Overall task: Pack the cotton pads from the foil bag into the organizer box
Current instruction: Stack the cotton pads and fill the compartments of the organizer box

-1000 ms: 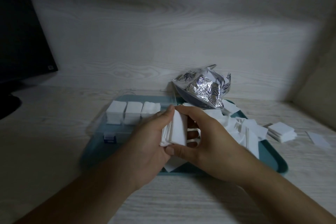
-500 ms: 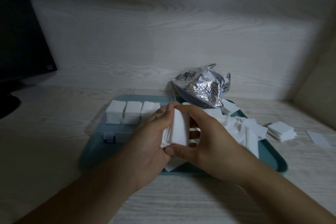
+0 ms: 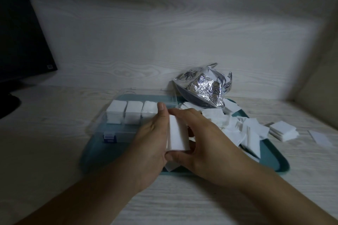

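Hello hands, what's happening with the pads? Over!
Both hands squeezing one pad stack. Three stacks already in box. Loose pads wait on tray. Nothing blocking.

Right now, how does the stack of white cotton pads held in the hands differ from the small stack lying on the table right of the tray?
The held stack of white cotton pads stands on edge between the left hand and right hand, above the teal tray; the small white stack on the wooden table lies flat, untouched, outside the tray. The held stack looks thicker. Both are square white pads, squared up.
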